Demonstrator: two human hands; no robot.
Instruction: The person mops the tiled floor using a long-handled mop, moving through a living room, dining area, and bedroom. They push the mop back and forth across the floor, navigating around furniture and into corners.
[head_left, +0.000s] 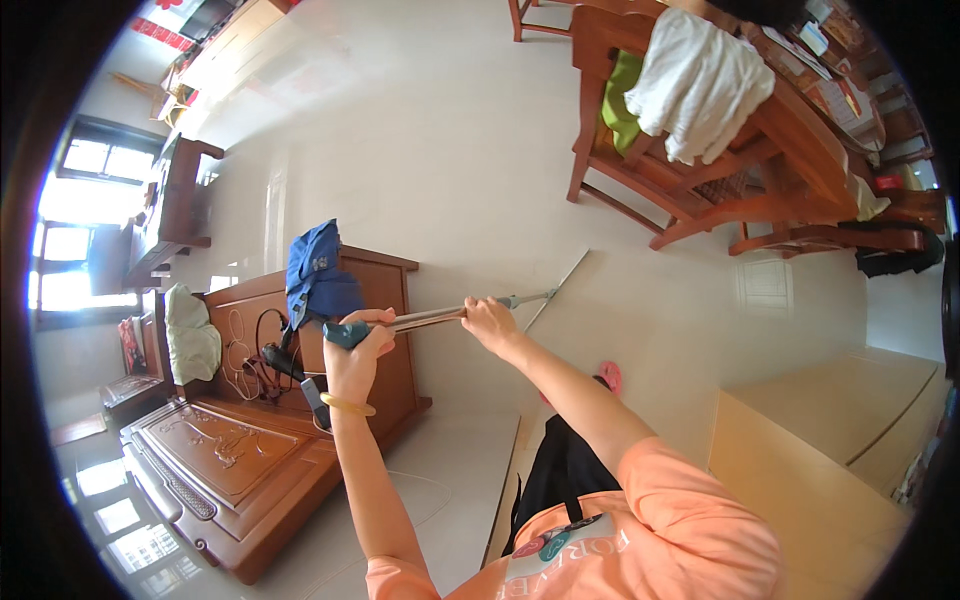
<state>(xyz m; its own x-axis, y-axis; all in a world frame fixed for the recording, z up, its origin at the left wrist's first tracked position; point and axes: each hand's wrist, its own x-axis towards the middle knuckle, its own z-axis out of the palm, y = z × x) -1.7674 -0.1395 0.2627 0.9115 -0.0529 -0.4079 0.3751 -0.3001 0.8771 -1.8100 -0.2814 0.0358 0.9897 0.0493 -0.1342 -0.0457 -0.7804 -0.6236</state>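
A flat-headed floor mop with a long metal handle (429, 318) runs across the middle of the view. My left hand (356, 351) is closed around the dark green grip at its upper end, with a yellow bangle (347, 405) on the wrist. Farther down the handle, my right hand (489, 324) grips it near a grey-green joint. The thin mop head (572, 274) lies on the pale tiled floor (465, 165), seen almost edge-on. Its lower part is partly hidden behind my right hand and forearm.
Left of me stands a carved wooden bench (232, 442) with a blue cloth bag (322, 270), a hair dryer (282, 361) and cables. Wooden chairs, one draped with a white cloth (701, 82), surround a cluttered table (832, 82) at upper right. A tan panel (795, 442) lies at lower right.
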